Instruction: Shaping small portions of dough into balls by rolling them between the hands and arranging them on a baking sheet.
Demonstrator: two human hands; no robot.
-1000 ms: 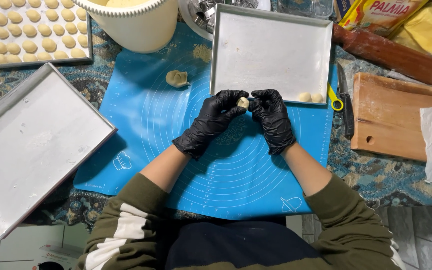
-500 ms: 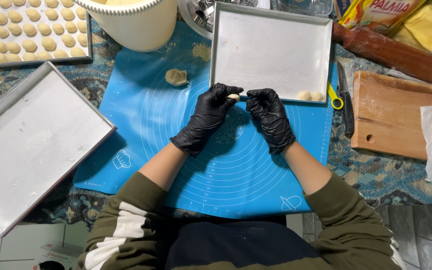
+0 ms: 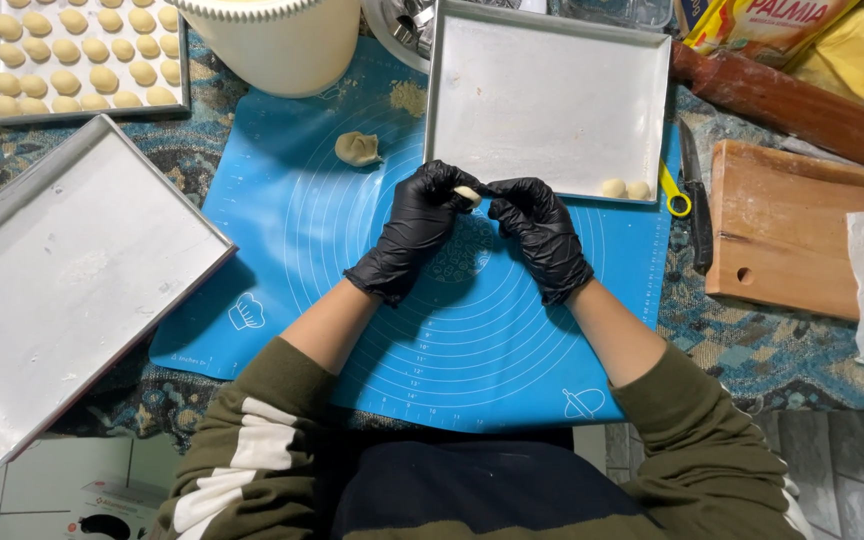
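Observation:
Both my hands wear black gloves and meet over the blue baking mat (image 3: 352, 290). My left hand (image 3: 412, 230) pinches a small pale dough piece (image 3: 467, 194) at its fingertips. My right hand (image 3: 540, 232) touches the same piece from the right with curled fingers. Just beyond them lies a grey baking tray (image 3: 552, 100) with two shaped dough balls (image 3: 624, 188) in its near right corner. A lump of dough (image 3: 357, 149) rests on the mat to the far left of my hands.
An empty grey tray (image 3: 72, 270) lies at the left. A tray of several shaped dough pieces (image 3: 77, 55) sits at the far left, a white tub (image 3: 272, 45) beside it. At the right are a wooden board (image 3: 782, 230), a knife (image 3: 694, 190), a rolling pin (image 3: 782, 100) and a yellow cutter (image 3: 674, 192).
Both hands have shifted slightly toward the left and toward the far tray with the dough piece, which now sits more in the left fingertips.

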